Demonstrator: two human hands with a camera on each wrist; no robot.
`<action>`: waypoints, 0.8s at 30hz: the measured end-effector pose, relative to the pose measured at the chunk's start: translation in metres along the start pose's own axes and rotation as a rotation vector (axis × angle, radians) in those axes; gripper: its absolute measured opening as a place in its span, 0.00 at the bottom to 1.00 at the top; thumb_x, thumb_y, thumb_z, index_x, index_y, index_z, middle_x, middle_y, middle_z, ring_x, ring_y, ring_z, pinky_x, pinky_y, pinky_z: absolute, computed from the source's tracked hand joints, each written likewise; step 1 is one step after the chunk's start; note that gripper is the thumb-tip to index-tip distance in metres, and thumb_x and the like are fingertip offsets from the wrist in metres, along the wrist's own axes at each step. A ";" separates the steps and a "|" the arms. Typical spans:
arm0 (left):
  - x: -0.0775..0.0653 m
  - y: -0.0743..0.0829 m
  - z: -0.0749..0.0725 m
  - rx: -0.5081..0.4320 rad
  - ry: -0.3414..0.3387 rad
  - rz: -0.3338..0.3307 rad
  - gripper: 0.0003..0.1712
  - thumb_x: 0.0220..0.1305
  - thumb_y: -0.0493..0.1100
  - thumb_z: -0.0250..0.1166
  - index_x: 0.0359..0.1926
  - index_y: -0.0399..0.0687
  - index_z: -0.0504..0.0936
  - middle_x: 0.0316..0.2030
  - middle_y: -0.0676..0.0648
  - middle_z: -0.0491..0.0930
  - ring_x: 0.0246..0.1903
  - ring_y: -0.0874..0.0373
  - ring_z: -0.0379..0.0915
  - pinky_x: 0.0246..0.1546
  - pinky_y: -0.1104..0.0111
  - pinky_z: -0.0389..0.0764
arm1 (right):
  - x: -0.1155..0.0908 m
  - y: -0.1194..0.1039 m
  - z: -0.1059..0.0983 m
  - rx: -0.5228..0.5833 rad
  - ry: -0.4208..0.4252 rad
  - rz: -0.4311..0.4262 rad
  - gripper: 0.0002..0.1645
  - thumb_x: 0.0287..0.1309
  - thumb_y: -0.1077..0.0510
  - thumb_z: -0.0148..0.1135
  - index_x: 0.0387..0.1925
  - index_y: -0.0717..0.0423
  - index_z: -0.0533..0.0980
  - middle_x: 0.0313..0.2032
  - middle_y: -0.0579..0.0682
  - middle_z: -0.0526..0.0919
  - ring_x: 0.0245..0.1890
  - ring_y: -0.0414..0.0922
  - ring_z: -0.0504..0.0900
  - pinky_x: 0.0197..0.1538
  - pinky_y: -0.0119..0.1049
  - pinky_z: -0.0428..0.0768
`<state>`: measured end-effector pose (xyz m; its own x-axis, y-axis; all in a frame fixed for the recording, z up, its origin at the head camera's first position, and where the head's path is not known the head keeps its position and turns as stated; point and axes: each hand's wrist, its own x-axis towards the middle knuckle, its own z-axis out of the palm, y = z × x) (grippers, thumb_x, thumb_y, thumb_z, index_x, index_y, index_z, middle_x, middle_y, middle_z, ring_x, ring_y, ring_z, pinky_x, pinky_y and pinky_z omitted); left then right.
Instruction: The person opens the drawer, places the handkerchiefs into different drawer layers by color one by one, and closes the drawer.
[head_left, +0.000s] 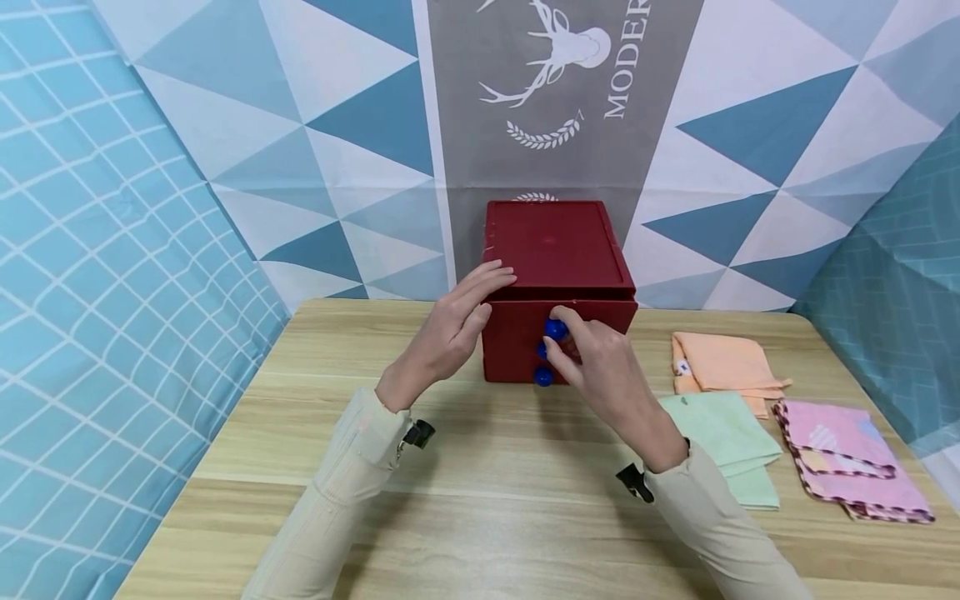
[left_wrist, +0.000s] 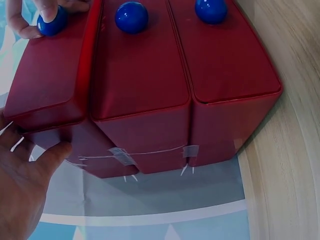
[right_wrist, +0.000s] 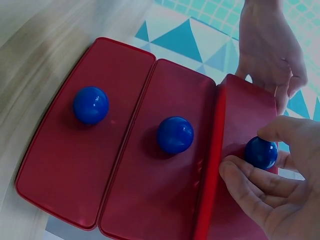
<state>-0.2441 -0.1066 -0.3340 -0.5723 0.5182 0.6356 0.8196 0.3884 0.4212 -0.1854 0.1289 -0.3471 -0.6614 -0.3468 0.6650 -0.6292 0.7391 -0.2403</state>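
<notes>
A dark red drawer box (head_left: 553,242) with three stacked drawers stands at the back of the table. My right hand (head_left: 606,362) pinches the round blue knob (right_wrist: 261,153) of the top drawer (left_wrist: 50,75) between thumb and fingers. That drawer juts out a little past the two under it. The middle drawer (left_wrist: 145,75) and bottom drawer (left_wrist: 235,65) are closed, each with its own blue knob. On the box's upper left edge rests my left hand (head_left: 453,327), its fingers extended over the top and the thumb apart. The top drawer's inside is hidden.
To the right lie folded cloths: an orange one (head_left: 723,362), a green one (head_left: 720,429) and a pink one (head_left: 840,442) with a checked border. A patterned backdrop (head_left: 360,125) rises behind the box. Wood-grain tabletop (head_left: 495,517) stretches in front of it.
</notes>
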 end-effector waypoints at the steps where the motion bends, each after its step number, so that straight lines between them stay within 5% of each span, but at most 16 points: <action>1: 0.000 0.000 0.000 -0.005 0.001 0.002 0.26 0.75 0.41 0.42 0.69 0.45 0.71 0.70 0.47 0.68 0.74 0.56 0.52 0.72 0.58 0.59 | -0.001 0.000 0.000 -0.005 0.002 -0.002 0.25 0.58 0.58 0.71 0.55 0.58 0.73 0.27 0.51 0.81 0.22 0.42 0.75 0.30 0.35 0.81; 24: 0.001 -0.001 -0.002 -0.095 0.003 -0.024 0.25 0.77 0.41 0.42 0.68 0.45 0.72 0.69 0.49 0.69 0.74 0.57 0.52 0.73 0.57 0.57 | -0.010 -0.006 -0.005 -0.024 0.022 -0.044 0.25 0.56 0.59 0.72 0.54 0.59 0.75 0.23 0.49 0.78 0.21 0.40 0.72 0.26 0.32 0.77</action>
<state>-0.2453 -0.1080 -0.3318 -0.5921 0.5070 0.6264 0.8045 0.3272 0.4957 -0.1727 0.1306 -0.3482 -0.6243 -0.3667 0.6898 -0.6472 0.7372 -0.1938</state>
